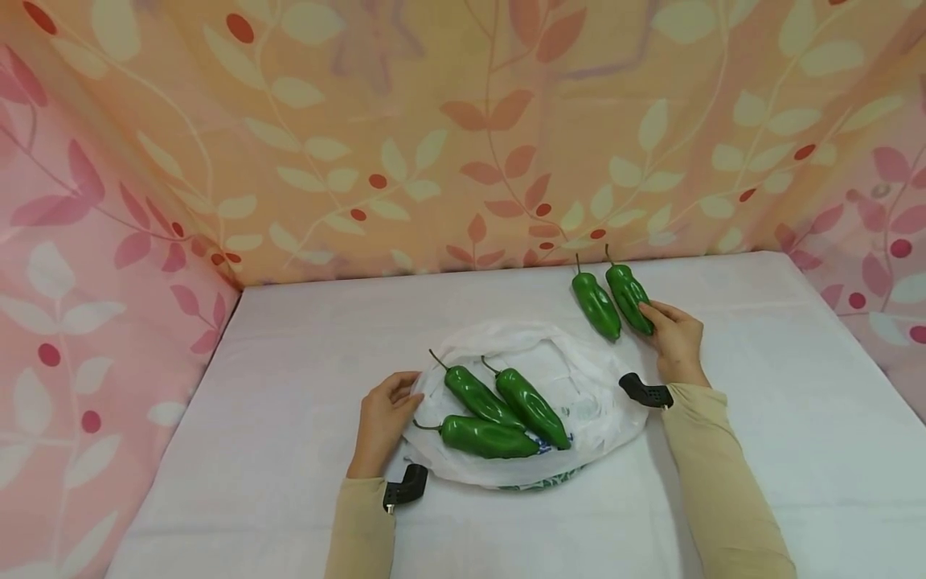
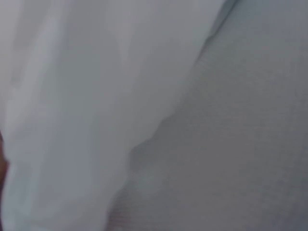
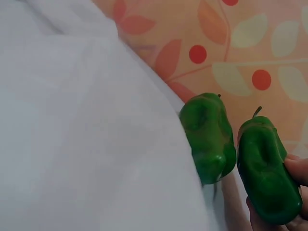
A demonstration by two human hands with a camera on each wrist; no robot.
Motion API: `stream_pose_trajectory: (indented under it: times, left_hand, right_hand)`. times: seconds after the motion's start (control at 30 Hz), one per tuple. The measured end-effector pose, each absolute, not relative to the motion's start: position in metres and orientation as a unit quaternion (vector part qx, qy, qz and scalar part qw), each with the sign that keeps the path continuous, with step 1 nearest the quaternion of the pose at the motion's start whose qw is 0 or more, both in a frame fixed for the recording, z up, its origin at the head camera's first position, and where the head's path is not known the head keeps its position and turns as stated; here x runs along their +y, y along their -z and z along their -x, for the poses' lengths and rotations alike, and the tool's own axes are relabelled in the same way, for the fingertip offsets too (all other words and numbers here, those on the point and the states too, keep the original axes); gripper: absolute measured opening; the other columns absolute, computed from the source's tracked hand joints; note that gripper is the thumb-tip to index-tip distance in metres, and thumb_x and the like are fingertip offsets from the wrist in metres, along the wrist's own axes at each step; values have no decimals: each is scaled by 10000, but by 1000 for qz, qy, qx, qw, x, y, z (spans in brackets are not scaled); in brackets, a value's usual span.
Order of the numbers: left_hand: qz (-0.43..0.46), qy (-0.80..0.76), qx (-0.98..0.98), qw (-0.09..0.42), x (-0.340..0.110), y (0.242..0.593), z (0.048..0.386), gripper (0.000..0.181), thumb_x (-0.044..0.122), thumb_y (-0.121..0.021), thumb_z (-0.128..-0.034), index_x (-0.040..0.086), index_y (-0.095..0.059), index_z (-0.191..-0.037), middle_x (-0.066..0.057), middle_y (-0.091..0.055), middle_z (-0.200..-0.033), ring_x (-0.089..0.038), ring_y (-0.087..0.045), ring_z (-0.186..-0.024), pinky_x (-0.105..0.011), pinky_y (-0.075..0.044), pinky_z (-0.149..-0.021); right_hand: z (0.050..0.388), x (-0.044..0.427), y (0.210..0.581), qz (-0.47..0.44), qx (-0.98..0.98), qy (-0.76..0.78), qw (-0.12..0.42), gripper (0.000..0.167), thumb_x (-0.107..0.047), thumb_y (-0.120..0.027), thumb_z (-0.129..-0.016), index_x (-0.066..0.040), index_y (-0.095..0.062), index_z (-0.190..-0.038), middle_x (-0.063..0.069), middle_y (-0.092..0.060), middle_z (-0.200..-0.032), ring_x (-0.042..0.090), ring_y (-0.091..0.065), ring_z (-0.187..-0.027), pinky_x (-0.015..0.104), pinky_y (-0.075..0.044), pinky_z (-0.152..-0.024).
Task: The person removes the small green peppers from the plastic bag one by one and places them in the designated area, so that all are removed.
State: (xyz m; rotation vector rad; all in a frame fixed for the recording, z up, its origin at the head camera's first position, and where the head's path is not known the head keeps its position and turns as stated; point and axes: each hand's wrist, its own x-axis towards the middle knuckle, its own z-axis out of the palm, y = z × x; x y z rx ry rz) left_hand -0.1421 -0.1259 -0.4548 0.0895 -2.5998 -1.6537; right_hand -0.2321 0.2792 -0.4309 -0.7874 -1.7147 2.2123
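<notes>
A white plastic bag lies with its mouth spread wide, and three glossy green chili peppers with thin stems rest in it. My left hand pinches the bag's left rim with curled fingers. Beyond the bag at the far right, my right hand grips the lower end of a green pepper between thumb and fingers. Beside that one is another green pepper, not held. In the right wrist view the gripped pepper is close up. White plastic fills much of the left wrist view.
A white cloth covers the table. Behind it hangs an orange leaf-patterned curtain, with pink patterned cloth at the sides. A black wrist camera sits by the bag's right edge.
</notes>
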Motion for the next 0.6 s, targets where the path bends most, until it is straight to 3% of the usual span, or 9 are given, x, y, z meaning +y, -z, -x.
stream_pose_trajectory:
  times: [0.27,0.47,0.6]
  left_hand:
    - [-18,538,-842,37,-127,456,143,296,-17,-674,-827,14,-661,-1121,-170,-662,-1099,-268,-646,-1010,-343,-529,-849]
    - [-24,537,-842,34,-126,456,143,299,3,-680,-826,17,-660,-1124,-164,-670,-1076,-258,-649,-1005,-338,-530,-845]
    - [-25,536,-843,32,-126,456,143,304,13,-682,-828,25,-658,-1130,-154,-666,-1091,-252,-645,-1013,-339,-528,-850]
  right_hand:
    - [245,279,438,285,-643,-703,104,344,-110,-725,-829,-3,-656,-1149,11,-539,-1063,93,-525,-943,124,-494,-661]
    - [246,281,435,256,-814,-512,95,466,-331,-720,-831,-20,-662,-1173,62,-629,-1074,22,-506,-780,136,-427,-617]
    - [242,283,433,245,-831,-491,86,498,-394,-700,-835,-50,-660,-1192,49,-639,-1064,17,-501,-724,145,-421,-580]
